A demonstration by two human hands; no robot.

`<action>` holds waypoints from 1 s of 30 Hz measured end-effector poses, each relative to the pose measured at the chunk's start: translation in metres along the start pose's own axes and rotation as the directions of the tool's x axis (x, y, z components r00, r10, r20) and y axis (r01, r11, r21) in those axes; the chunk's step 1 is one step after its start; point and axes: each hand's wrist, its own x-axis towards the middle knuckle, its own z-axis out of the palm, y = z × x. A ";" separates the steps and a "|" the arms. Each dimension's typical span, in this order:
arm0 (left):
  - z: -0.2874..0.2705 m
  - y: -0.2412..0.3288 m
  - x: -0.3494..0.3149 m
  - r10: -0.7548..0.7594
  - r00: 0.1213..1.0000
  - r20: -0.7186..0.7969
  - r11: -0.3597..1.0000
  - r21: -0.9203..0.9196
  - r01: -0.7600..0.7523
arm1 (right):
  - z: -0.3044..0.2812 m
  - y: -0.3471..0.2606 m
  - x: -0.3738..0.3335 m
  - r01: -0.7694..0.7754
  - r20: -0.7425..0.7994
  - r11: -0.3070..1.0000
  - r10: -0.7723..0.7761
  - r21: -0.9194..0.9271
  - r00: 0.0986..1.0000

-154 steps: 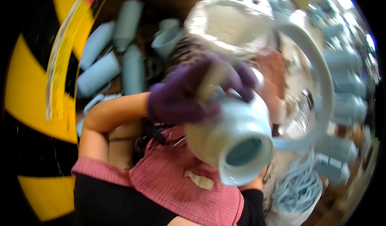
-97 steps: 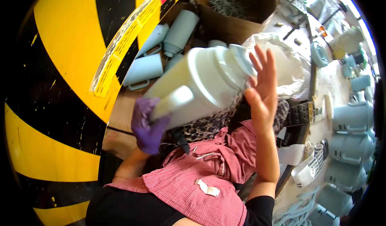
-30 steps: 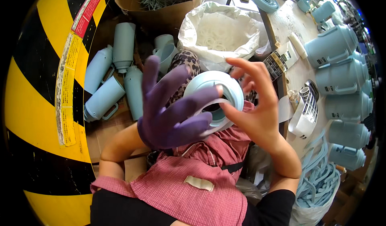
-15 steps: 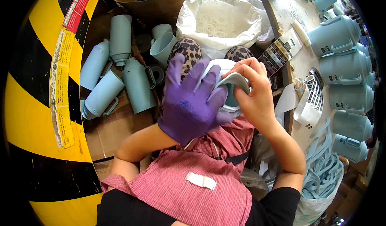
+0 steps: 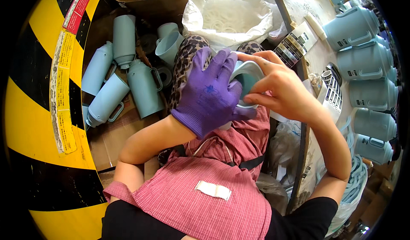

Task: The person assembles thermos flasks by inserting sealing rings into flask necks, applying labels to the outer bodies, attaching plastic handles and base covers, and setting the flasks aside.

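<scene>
- Clasping, left grip (image 5: 207, 90): one, purple-gloved, curved over the left side of a pale-blue vessel (image 5: 247, 80).
- Opposite, right grip (image 5: 282, 86): one, bare, thumb and fingers holding the rim's right side.
- Vessel: one, between the grips, above the lap (image 5: 241, 137); lower body hidden.
- Hazard, judged: smooth rim could slip or twist if the grips press unequally; force cannot be told.
- Bottle-shaped bodies (image 5: 145, 86): four, left, on cardboard (image 5: 109, 144).
- Cups (image 5: 168, 45): two, beside the bodies, far left.
- Handled jugs (image 5: 363, 60): five in the front row, right, on a white surface (image 5: 294, 1); others behind, uncountable.
- White bag (image 5: 194, 16): one, far; pale rings (image 5: 222, 16) inside, uncountable.
</scene>
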 end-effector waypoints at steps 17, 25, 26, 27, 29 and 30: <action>0.013 -0.012 -0.020 -0.111 0.994 -0.008 0.913 -0.396 0.099 | 0.020 0.000 -0.009 0.037 -0.102 0.975 -0.015 0.217 0.995; -0.064 -0.053 0.001 -0.299 0.954 0.006 0.589 -0.786 0.189 | 0.002 0.099 -0.040 0.019 -0.637 0.876 0.336 0.482 0.694; -0.083 -0.061 0.013 -0.350 0.936 0.030 0.524 -0.823 0.222 | -0.007 0.142 -0.039 -0.153 -0.749 0.969 0.246 0.192 0.615; -0.097 -0.072 0.028 -0.389 0.915 0.103 0.471 -0.832 0.293 | -0.013 0.187 -0.042 -0.370 -0.819 0.928 0.172 -0.052 0.548; -0.108 -0.101 0.067 -0.549 0.807 0.218 0.376 -0.798 0.471 | -0.013 0.273 -0.049 -0.683 -0.842 0.727 0.326 -0.066 0.429; -0.095 -0.114 0.084 -0.565 0.773 0.289 0.395 -0.728 0.561 | -0.009 0.310 -0.054 -0.769 -0.797 0.636 0.427 -0.071 0.427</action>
